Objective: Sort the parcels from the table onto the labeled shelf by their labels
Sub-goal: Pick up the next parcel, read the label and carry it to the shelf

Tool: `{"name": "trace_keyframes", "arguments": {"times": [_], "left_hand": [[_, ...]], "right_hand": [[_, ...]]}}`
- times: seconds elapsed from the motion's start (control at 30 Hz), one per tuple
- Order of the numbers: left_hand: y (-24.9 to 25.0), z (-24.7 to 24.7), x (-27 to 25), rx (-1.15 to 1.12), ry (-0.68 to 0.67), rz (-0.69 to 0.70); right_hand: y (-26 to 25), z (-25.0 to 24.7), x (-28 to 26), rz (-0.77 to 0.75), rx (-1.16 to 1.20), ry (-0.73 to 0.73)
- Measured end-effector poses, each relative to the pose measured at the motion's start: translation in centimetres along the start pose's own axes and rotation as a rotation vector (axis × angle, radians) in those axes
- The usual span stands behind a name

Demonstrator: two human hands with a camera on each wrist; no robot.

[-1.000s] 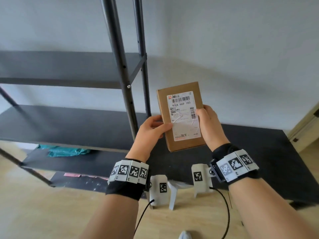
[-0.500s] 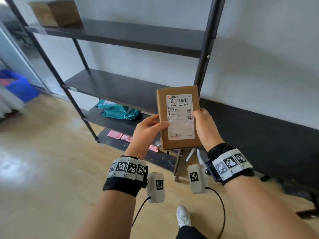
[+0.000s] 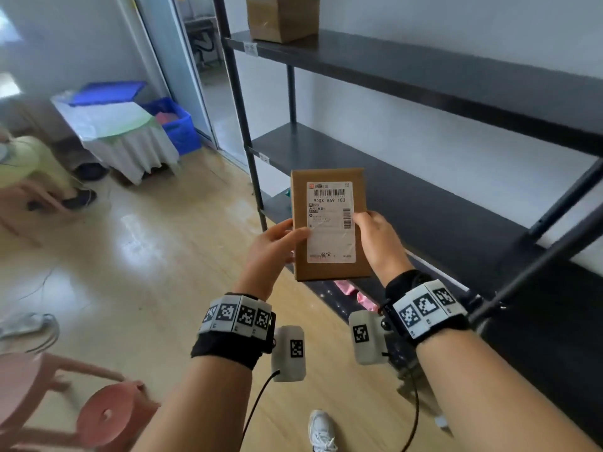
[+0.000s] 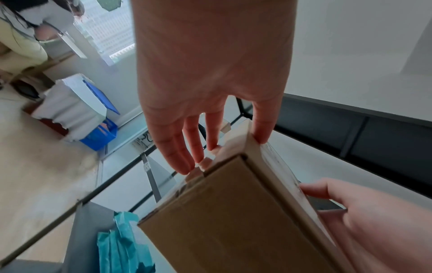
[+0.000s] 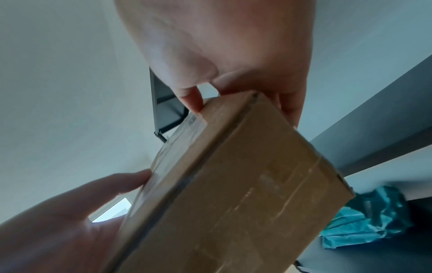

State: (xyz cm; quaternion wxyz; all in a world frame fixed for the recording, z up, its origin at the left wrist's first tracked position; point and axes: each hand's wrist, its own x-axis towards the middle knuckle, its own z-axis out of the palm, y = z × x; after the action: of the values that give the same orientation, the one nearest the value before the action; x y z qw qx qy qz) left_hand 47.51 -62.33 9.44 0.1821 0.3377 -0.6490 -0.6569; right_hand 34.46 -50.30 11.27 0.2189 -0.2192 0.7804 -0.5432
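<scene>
The dark metal shelf (image 3: 424, 73) runs along the wall at right, its tiers mostly bare, with a brown carton (image 3: 282, 16) at the top tier's left end and open wood floor (image 3: 146, 256) to the left. Both hands hold the flat cardboard parcel (image 3: 329, 223) upright in the air before the middle tier, label facing the head camera: the left hand (image 3: 272, 252) pinches its left edge, thumb across the label, and the right hand (image 3: 380, 243) clasps its right edge. The wrist views alone show the parcel's plain back and a teal bag (image 5: 364, 218) on a low tier. Half a second earlier the shelf's left end and carton lay farther left.
</scene>
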Motion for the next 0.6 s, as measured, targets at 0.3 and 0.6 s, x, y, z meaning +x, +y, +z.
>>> {"name": "trace_keyframes", "arguments": {"times": [0.3,0.6], "left_hand": [[0.8,-6.9,9.7,0.025,0.264,-0.047],[0.3,-13.7,21.5,0.029,0.277,-0.071]], "right_hand": [[-2.5,8.9,12.0,0.031,-0.049,-0.139],[-4.4,16.3,21.8,0.074,-0.101,-0.126]]}}
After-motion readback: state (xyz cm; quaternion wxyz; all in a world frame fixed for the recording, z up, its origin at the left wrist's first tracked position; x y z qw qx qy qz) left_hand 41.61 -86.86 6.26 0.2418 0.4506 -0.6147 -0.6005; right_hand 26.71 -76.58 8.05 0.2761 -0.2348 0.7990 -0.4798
